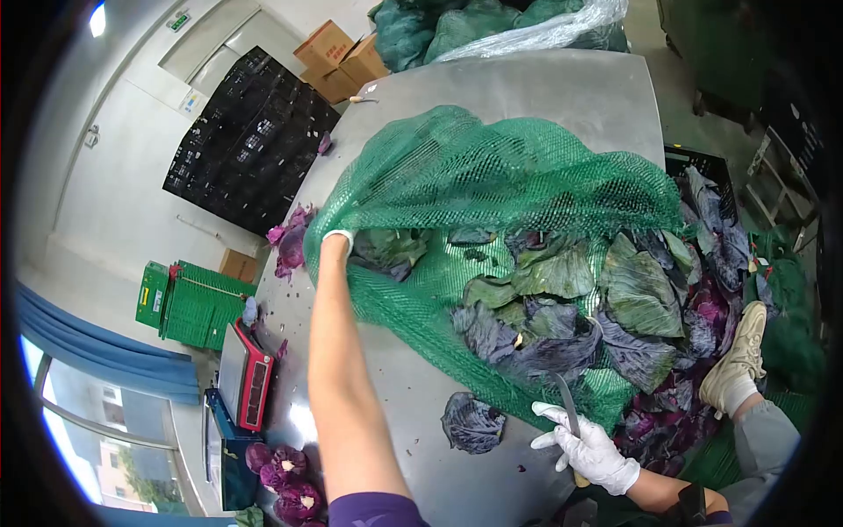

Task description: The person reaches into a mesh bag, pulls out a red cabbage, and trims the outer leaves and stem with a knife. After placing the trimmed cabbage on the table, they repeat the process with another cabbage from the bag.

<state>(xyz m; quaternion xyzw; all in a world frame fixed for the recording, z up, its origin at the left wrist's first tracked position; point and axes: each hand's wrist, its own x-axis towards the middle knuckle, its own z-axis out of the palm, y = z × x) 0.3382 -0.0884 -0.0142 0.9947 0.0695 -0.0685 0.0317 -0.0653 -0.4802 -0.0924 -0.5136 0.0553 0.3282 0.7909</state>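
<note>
A large green mesh bag [527, 193] lies spread over the metal table, its mouth gaping toward me. Loose dark purple-green cabbage leaves [637, 290] spill from its right side. My left hand [339, 236], in a white glove, reaches in under the mesh at the left; only the cuff shows and its fingers are hidden. Near the bag's lower edge, my white-gloved right hand [590, 452] holds a knife [569, 404] with the blade pointing up, some of its fingers stretched out. A single cabbage leaf [473, 422] lies flat just left of that hand.
Trimmed purple cabbages [294, 492] sit at the lower left near a red scale [253, 378]. Purple scraps [290, 237] and another small handled tool [362, 99] lie along the left edge. A shoe [739, 356] rests beside the leaf pile. Filled mesh bags [474, 31] stand beyond the table.
</note>
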